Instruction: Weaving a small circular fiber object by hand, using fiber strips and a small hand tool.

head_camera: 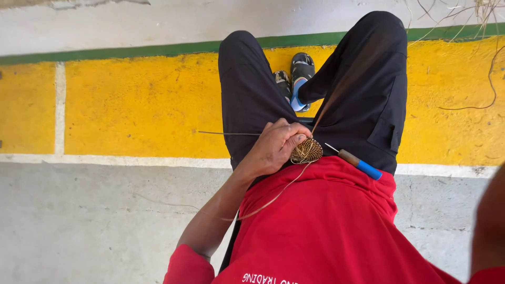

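My left hand (273,147) is closed around a small round woven coil of golden straw (306,151), held over my lap against black trousers (247,100). Loose straw strands (268,202) trail from the coil across my red shirt (326,221), and one thin strand sticks out to the left. An awl with a brown and blue handle (360,163) lies on my lap just right of the coil, untouched. A blurred part of my right arm (490,221) shows at the right edge; the hand itself is out of sight.
I sit on a grey concrete ledge (79,221) above a yellow painted wall with a green stripe (131,51). My sandalled feet (297,79) are crossed below. Dry twigs (489,79) hang at the upper right.
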